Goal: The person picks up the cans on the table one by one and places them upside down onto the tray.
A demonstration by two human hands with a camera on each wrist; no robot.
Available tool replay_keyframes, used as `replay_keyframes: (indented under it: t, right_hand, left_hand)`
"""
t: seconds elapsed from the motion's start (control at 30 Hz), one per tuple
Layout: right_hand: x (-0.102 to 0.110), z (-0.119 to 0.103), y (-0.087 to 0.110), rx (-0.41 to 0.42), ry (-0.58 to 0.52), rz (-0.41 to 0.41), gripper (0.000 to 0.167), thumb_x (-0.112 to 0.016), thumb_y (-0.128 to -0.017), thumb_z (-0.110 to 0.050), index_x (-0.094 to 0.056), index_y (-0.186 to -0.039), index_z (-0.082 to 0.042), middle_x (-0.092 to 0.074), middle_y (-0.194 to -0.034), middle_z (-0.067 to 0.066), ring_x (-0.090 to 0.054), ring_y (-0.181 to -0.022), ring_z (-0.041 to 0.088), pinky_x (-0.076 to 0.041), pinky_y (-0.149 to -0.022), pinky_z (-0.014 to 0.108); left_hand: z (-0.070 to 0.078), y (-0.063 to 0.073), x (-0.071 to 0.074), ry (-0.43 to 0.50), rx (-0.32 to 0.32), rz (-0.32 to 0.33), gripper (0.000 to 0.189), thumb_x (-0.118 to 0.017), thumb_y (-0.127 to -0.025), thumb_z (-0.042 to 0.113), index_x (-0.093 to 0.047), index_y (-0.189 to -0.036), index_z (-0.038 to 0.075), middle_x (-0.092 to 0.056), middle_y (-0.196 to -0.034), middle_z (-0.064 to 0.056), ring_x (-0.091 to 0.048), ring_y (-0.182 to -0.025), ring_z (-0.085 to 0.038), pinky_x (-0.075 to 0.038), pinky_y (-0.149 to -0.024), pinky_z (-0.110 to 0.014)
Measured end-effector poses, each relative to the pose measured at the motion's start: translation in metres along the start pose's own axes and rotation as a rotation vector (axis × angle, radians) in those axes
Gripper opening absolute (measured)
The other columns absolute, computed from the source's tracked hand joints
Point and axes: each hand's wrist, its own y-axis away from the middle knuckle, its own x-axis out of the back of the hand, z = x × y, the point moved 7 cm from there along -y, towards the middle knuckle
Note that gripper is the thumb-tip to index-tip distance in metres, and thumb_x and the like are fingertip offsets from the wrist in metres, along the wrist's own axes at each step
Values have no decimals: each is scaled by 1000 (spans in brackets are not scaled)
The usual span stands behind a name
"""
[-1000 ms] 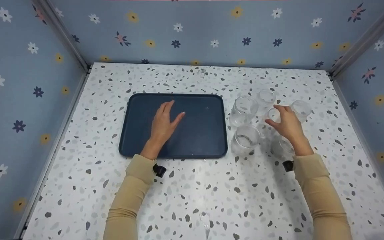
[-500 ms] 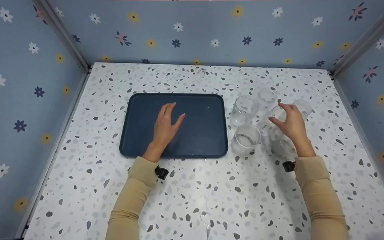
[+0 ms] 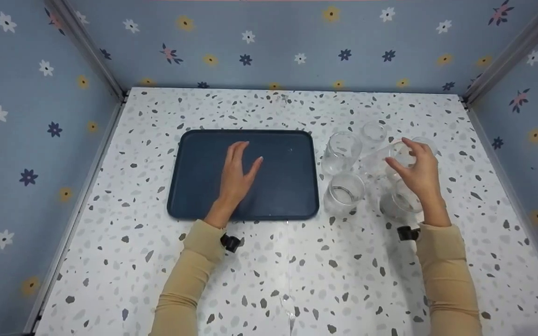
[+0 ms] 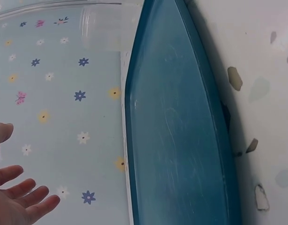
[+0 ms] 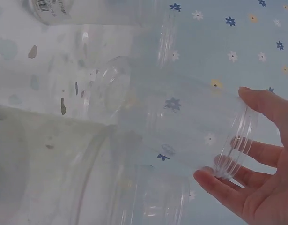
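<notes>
Right hand (image 3: pixel 421 170) sits further right than 1.0 s ago. Clear jar (image 5: pixel 195 126) goes with it, rim looking larger; I read that as a lift under way, so the work is at the pick-up step. Grip: thumb and fingers pinch the threaded neck. Can't tell from my feed if the base clears the table (image 3: pixel 325 270).

Near side: squat jar (image 3: pixel 397 205) by the right wrist, open jar (image 3: pixel 343 196) just beside the tray (image 3: pixel 287 186). Left hand (image 3: pixel 236 179) hovers over the tray, fingers parted, holding nothing.

Farther: tall jar (image 3: pixel 341 154), small jar (image 3: pixel 374 132), then 1 partly hidden jar (image 3: pixel 427 142) behind the right hand. Floral wall (image 3: pixel 273 46) at back.
</notes>
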Motion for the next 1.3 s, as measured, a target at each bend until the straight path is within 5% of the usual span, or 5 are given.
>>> replay_keyframes:
  t: [0.33,0.67,0.8,1.3]
  right_hand:
    - [17,-14,9,40,-88,136,54,-70,-77,-22,-51,-125,-5,-51,-116,13,-51,-98,27,-48,-72,35]
    - [21,-49,24,50,-278,150,49,-68,-77,-6,-51,-123,1,-50,-115,19,-51,-97,29,-46,-69,14]
    - [19,-63,29,65,-329,150,48,-66,-78,-3,-50,-122,5,-51,-115,22,-52,-96,28,-45,-68,13]
    - [-15,-56,24,61,-581,111,45,-64,-79,0,-48,-120,10,-51,-111,25,-53,-94,33,-48,-65,16]
  left_hand:
    - [9,3,-4,59,-47,34,47,-56,-88,28,-46,-123,-2,-41,-122,-15,-41,-114,-22,-34,-94,-35]
    - [17,7,-13,150,-46,16,47,-55,-89,25,-43,-126,-1,-39,-125,-15,-39,-117,-21,-33,-95,-34]
    - [19,9,-17,187,-56,8,47,-56,-88,21,-42,-127,-1,-39,-126,-16,-38,-118,-22,-31,-97,-35]
    - [20,12,-21,254,-51,-16,52,-58,-87,16,-37,-132,0,-36,-132,-17,-33,-123,-23,-27,-100,-37]
